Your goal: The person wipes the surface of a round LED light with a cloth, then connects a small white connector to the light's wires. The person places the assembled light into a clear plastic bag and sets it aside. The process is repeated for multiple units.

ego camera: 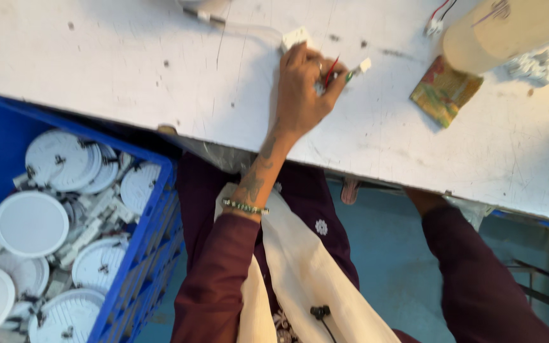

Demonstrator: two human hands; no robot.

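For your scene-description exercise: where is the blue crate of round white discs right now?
In the head view, the blue crate sits at the lower left, below the white table's near edge and beside the person's left sleeve.

Left hand (301,86) pinches red wire (331,71) on table (160,70).

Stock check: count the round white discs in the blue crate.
About 9 discs, all in the blue crate at lower left, overlapping from its top to the bottom edge; more may be hidden underneath.
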